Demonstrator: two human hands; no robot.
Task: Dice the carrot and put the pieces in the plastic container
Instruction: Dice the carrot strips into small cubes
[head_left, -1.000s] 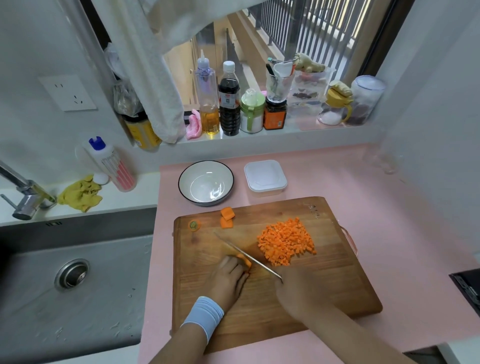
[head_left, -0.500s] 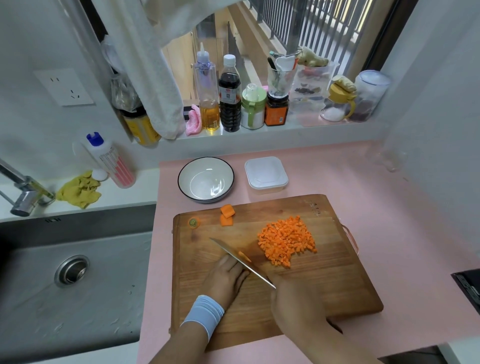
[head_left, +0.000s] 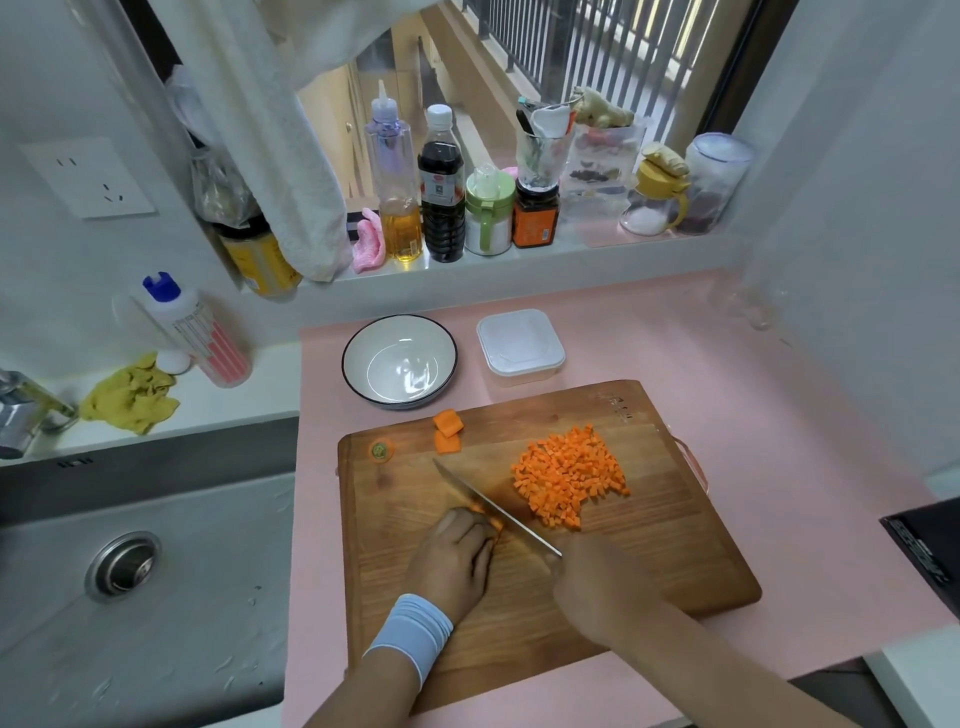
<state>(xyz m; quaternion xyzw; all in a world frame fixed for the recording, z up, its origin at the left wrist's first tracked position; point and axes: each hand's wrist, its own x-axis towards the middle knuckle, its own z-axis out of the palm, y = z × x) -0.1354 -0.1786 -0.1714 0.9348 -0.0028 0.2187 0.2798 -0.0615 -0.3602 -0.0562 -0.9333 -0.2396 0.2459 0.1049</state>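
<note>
On the wooden cutting board (head_left: 675, 551) my left hand (head_left: 454, 564) curls over a small carrot piece (head_left: 485, 515), mostly hidden under the fingers. My right hand (head_left: 597, 587) grips the handle of a knife (head_left: 493, 506), whose blade runs diagonally against the left fingertips and the carrot. A pile of diced carrot (head_left: 569, 478) lies to the blade's right. Two carrot chunks (head_left: 448, 431) and the carrot's stem end (head_left: 381, 449) sit at the board's far left. The lidded plastic container (head_left: 519, 345) stands behind the board.
A white bowl (head_left: 399, 361) sits left of the container on the pink counter (head_left: 779, 415). The steel sink (head_left: 130, 571) is to the left. Bottles and jars (head_left: 441, 192) line the window sill. A dark stove edge (head_left: 924, 551) is at the right.
The knife has shifted slightly left along the carrot piece under my left hand, cutting it down; my left fingers have drawn back a little. The camera view drifted slightly.
</note>
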